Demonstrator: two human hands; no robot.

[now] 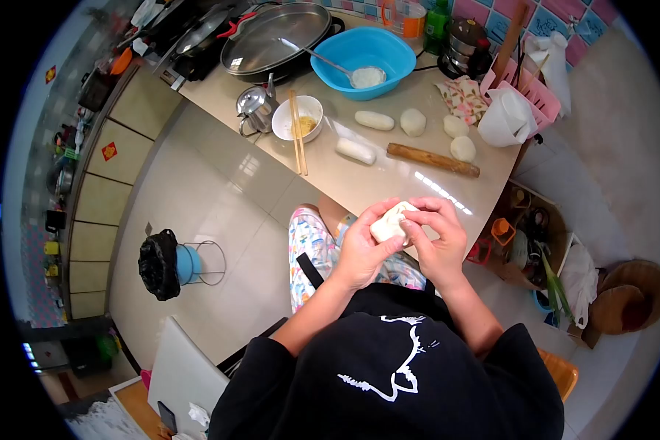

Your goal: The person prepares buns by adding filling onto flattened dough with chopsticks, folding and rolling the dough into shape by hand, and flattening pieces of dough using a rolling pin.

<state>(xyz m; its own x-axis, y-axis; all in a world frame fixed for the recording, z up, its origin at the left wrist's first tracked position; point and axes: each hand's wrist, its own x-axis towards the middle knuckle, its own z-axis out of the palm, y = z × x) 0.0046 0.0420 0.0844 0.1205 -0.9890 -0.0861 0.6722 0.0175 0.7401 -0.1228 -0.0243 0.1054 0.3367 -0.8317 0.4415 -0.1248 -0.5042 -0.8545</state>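
Observation:
Between my two hands, over the near edge of the counter, is a piece of white dough (390, 226). My left hand (364, 248) cups it from the left, fingers curled round its far side. The fingers and thumb of my right hand (440, 238) pinch its right edge. Beyond my hands a wooden rolling pin (433, 160) lies on the counter. Near it are a dough roll (356, 151), another dough roll (374, 120) and several rounded dough pieces (413, 122). A white bowl (279, 121) with yellowish contents has wooden chopsticks (298, 136) across it.
A blue basin (400, 62) with a ladle in it, a large lidded pan (271, 40) and a metal pot (255, 106) stand along the counter (411, 189). At the right is a pink basket (541, 99). A black-bagged bin (159, 265) stands on the floor.

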